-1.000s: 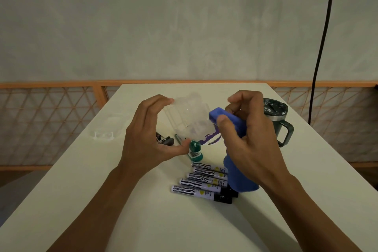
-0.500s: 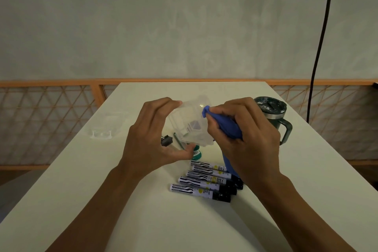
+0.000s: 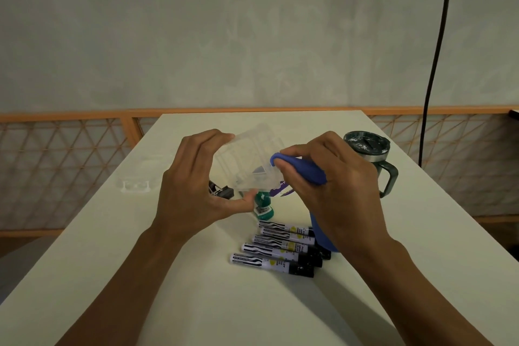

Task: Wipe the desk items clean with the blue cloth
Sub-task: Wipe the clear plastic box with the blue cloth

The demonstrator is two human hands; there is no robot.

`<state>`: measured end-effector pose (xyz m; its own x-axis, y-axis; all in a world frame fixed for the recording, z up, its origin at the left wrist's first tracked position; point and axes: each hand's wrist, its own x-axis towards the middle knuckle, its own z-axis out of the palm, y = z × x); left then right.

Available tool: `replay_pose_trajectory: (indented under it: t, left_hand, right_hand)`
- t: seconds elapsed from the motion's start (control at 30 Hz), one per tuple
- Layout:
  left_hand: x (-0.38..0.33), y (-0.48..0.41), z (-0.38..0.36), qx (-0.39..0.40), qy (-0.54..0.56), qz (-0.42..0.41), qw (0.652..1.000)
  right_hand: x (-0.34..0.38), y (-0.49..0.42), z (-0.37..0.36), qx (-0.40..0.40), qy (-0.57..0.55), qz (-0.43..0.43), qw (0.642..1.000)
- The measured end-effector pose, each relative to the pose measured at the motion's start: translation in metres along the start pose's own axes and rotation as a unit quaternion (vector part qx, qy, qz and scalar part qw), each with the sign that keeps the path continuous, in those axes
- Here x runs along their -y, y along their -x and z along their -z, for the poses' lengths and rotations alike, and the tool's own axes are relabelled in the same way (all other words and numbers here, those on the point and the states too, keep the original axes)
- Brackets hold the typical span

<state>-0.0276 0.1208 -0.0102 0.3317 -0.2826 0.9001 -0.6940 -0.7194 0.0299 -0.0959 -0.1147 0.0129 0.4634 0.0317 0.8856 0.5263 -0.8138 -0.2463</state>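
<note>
**One head-worn view, facing forward and down the table**

The single wide-angle camera sits at the person's head and faces forward and down along the pale rectangular table (image 3: pixel 112 275). The table's long sides run away from the lens and narrow toward the far edge. Both forearms enter from the bottom corners. The left hand (image 3: pixel 193 185) and right hand (image 3: pixel 334 191) sit close to the lens at mid-frame, the left gripping a clear plastic case (image 3: pixel 250 160), the right a bunched blue cloth (image 3: pixel 303 170). The upper half takes in the plain grey wall (image 3: pixel 252 36). An orange lattice railing (image 3: pixel 56 166) crosses behind the table's far end.
</note>
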Motion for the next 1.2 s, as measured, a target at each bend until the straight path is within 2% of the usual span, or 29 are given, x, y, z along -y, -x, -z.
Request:
replay_pose_trajectory:
  t: [0.23, 0.37, 0.67, 1.03, 1.2]
  left_hand:
    - [-0.006, 0.002, -0.005, -0.007, 0.003, -0.032, 0.999]
    - [-0.006, 0.002, -0.003, -0.016, -0.003, -0.031, 0.999]
    - [-0.003, -0.002, 0.004, -0.025, -0.023, -0.009, 0.999]
    - [-0.004, 0.0, -0.005, -0.031, 0.003, -0.055, 0.998]
    - [-0.004, 0.001, -0.004, -0.047, 0.001, -0.05, 0.998]
  right_hand:
    - [0.01, 0.001, 0.003, -0.066, -0.041, -0.038, 0.996]
    - [0.011, 0.0, 0.003, -0.058, -0.037, -0.022, 0.997]
    - [0.011, 0.002, 0.003, 0.025, -0.072, -0.015, 0.997]
    - [0.014, 0.002, 0.0, -0.064, -0.053, -0.033, 0.996]
    - [0.018, 0.0, 0.002, -0.052, -0.029, -0.02, 0.998]
